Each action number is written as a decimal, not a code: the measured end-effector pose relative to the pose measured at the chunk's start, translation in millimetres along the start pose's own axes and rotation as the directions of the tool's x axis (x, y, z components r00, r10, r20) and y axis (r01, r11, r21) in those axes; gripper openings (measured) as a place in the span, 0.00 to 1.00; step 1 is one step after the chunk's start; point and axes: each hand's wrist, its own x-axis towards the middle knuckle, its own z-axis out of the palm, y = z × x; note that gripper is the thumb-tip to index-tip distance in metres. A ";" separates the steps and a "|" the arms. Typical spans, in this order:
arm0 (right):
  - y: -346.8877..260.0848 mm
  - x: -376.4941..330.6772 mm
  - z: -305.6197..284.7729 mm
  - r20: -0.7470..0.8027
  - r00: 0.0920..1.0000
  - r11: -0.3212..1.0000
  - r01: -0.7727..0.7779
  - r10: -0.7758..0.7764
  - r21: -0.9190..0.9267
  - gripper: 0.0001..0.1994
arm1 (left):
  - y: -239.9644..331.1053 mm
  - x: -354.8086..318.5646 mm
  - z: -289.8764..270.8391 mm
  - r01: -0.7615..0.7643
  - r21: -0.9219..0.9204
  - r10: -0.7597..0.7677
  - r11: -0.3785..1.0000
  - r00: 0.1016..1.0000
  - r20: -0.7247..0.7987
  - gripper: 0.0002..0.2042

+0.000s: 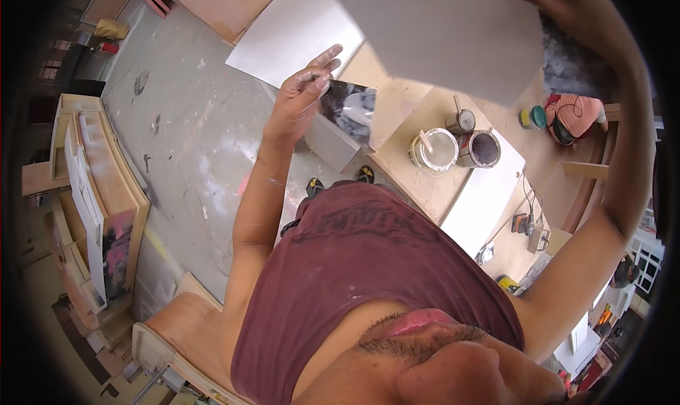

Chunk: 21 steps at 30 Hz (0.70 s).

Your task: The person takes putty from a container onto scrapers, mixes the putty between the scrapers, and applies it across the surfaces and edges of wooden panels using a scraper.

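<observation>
In my right hand point(549, 1) is the edge of a large pale grey panel point(446, 37), raised over the workbench and tilted, with my fingers on its upper right rim. My left hand point(304, 90), its fingers smeared white, is off to the panel's left. The fingers there are stretched out, the thumb set apart below them. Close by the thumb is a dark, white-smeared flat piece point(348, 111); whether the hand touches it I cannot tell. Behind the left hand lies a white board point(294, 40). Another dark, white-smeared surface point(577, 61) shows below my right hand.
On the bench point(397, 153) stand an open can of whitish paint point(443, 153) with a stick, a can of dark contents point(486, 150) and a smaller can point(464, 120). A person in a pink top point(575, 115) crouches beyond. Wooden cabinets point(106, 207) stand left on the paint-spotted floor point(184, 122).
</observation>
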 end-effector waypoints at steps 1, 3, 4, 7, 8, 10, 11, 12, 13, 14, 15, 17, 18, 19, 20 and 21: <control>-6.3 -1.2 0.3 -0.020 0.999 0.998 0.045 -0.044 0.052 0.16 | 1.1 3.8 5.1 -0.035 -0.007 0.035 0.999 0.999 0.014 0.09; -20.8 10.5 6.5 -0.040 0.994 0.988 0.108 -0.104 0.115 0.18 | 5.8 -3.8 0.8 -0.078 0.000 0.078 0.997 0.997 -0.009 0.08; -15.8 14.5 10.1 0.076 0.996 0.978 0.028 -0.044 0.209 0.18 | 5.1 -7.7 -2.1 -0.106 0.011 0.106 0.994 0.994 -0.025 0.07; -21.2 16.3 28.3 0.014 0.997 0.931 0.063 -0.073 0.358 0.17 | -1.1 -16.4 -15.3 -0.166 0.212 0.182 0.963 0.981 -0.063 0.07; -26.0 16.6 33.6 -0.177 0.972 0.890 0.217 -0.157 0.400 0.17 | -4.4 -19.1 -22.5 -0.143 0.296 0.189 0.945 0.973 -0.134 0.07; -18.8 22.3 33.8 -0.066 0.983 0.867 0.181 -0.169 0.464 0.17 | -8.1 -14.5 -22.2 -0.147 0.222 0.196 0.964 0.956 -0.217 0.07; -16.2 21.4 30.6 0.033 0.980 0.836 0.152 -0.199 0.527 0.17 | -9.8 -11.0 -24.2 -0.145 0.208 0.185 0.967 0.964 -0.190 0.07; -19.4 23.6 29.0 0.068 0.979 0.847 0.130 -0.191 0.516 0.18 | -6.9 -11.3 -29.9 -0.138 0.134 0.156 0.981 0.979 -0.135 0.07; -18.4 26.2 29.5 0.070 0.980 0.847 0.124 -0.187 0.517 0.18 | -5.2 -11.0 -32.8 -0.125 0.059 0.129 0.990 0.989 -0.076 0.07; -15.7 29.3 31.1 0.084 0.970 0.820 0.144 -0.227 0.554 0.18 | -4.2 -13.4 -32.6 -0.128 0.097 0.133 0.987 0.990 -0.047 0.07; -12.3 26.1 28.8 0.103 0.964 0.801 0.143 -0.247 0.582 0.18 | -5.8 -11.5 -35.0 -0.124 0.084 0.126 0.989 0.992 -0.021 0.07; -5.6 24.0 29.9 0.130 0.962 0.795 0.118 -0.240 0.595 0.18 | -10.9 -11.4 -46.3 -0.175 0.229 0.169 0.958 0.985 0.044 0.07; -1.8 25.8 33.1 0.145 0.955 0.780 0.119 -0.260 0.615 0.19 | -13.6 -15.8 -47.6 -0.172 0.230 0.164 0.958 0.985 0.052 0.07; 0.9 28.2 38.7 0.145 0.957 0.780 0.110 -0.250 0.616 0.19 | -15.3 -21.7 -47.9 -0.146 0.212 0.144 0.966 0.989 0.022 0.07; 2.2 29.1 45.4 0.142 0.951 0.744 0.118 -0.276 0.658 0.19 | -15.6 -23.6 -45.7 -0.120 0.188 0.123 0.975 0.992 -0.003 0.07; -4.5 46.2 60.6 0.111 0.926 0.679 0.178 -0.360 0.712 0.19 | -12.8 -35.2 -49.4 -0.118 0.212 0.131 0.970 0.990 -0.046 0.07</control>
